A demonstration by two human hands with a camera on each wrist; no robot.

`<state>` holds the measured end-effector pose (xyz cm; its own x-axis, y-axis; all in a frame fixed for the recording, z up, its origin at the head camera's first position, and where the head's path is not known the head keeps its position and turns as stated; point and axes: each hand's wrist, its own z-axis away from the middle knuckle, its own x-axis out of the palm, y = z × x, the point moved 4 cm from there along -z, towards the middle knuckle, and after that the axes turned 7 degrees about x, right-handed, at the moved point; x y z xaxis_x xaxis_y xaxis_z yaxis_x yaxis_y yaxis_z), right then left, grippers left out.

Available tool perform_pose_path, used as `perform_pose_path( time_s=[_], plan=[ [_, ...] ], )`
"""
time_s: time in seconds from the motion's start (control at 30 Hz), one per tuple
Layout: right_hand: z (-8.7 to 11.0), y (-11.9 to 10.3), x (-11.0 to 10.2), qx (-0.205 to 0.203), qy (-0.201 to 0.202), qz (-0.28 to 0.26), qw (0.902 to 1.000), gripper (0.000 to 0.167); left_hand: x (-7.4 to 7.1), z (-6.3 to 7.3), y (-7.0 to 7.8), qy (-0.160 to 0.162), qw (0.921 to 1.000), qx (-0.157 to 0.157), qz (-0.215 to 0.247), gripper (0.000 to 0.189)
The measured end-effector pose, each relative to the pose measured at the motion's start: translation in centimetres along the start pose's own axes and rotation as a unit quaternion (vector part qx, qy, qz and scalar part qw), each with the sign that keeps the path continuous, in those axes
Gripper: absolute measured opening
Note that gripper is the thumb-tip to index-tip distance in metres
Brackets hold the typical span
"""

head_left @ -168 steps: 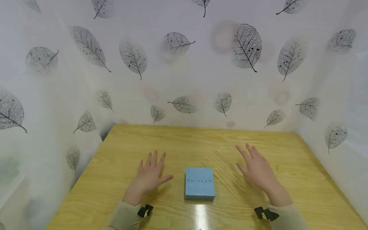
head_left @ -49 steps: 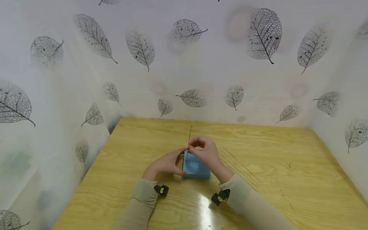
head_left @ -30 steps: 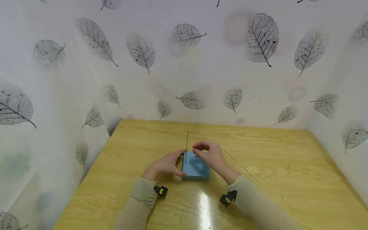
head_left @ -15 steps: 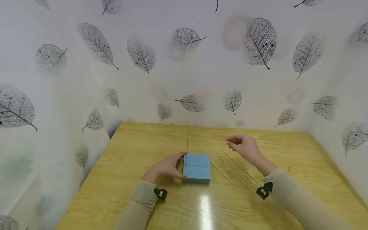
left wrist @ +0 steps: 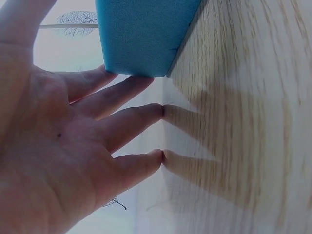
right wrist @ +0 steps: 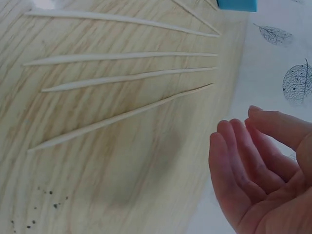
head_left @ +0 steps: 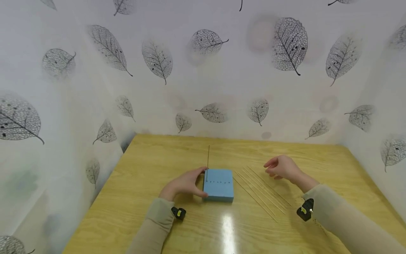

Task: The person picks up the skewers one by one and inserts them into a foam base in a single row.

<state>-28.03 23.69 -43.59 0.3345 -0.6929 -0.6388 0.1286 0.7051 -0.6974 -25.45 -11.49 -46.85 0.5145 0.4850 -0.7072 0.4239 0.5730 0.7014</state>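
A square light-blue foam block with a row of small holes lies on the table. One thin bamboo skewer stands upright in its leftmost hole. My left hand holds the block's left side, thumb at the front corner and fingers at the back. In the left wrist view, two fingertips touch the block while the other two rest on the table. My right hand, loosely curved and holding nothing, hovers right of several loose skewers. The right wrist view shows their pointed ends, one skewer among them.
The wooden table meets leaf-printed curtains at the back and both sides. Small dark specks dot the tabletop near the right hand. A bright reflection lies in front of the block.
My right hand set one skewer upright in the block's left hole, let go of it, and moved right past the loose skewers, dipping slightly lately. The left hand keeps its hold on the block.
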Motion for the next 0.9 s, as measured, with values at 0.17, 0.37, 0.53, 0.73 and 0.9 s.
perform_pose_path(
  time_s=[0.17,0.37,0.53,0.73,0.9],
  plan=[
    [-0.2,1.1,0.2,0.034,-0.006,0.01,0.9994,0.027,0.0,0.1,0.0,0.001,1.0,-0.001,0.004,0.107],
    [-0.2,1.8,0.3,0.06,-0.018,0.021,0.9978,0.026,0.1,0.1,0.1,-0.002,1.0,-0.004,-0.002,0.106],
    [-0.3,2.3,0.7,0.069,-0.038,0.012,0.9968,0.022,0.0,0.1,0.2,-0.001,1.0,-0.004,-0.003,0.106],
    [-0.3,2.5,1.5,0.074,-0.035,0.02,0.9964,0.018,0.0,0.2,0.1,0.0,1.0,-0.001,-0.001,0.107],
    [-0.4,2.2,1.9,0.076,-0.022,0.044,0.9959,0.015,0.0,0.2,0.1,0.001,1.0,-0.003,0.001,0.107]
  ],
)
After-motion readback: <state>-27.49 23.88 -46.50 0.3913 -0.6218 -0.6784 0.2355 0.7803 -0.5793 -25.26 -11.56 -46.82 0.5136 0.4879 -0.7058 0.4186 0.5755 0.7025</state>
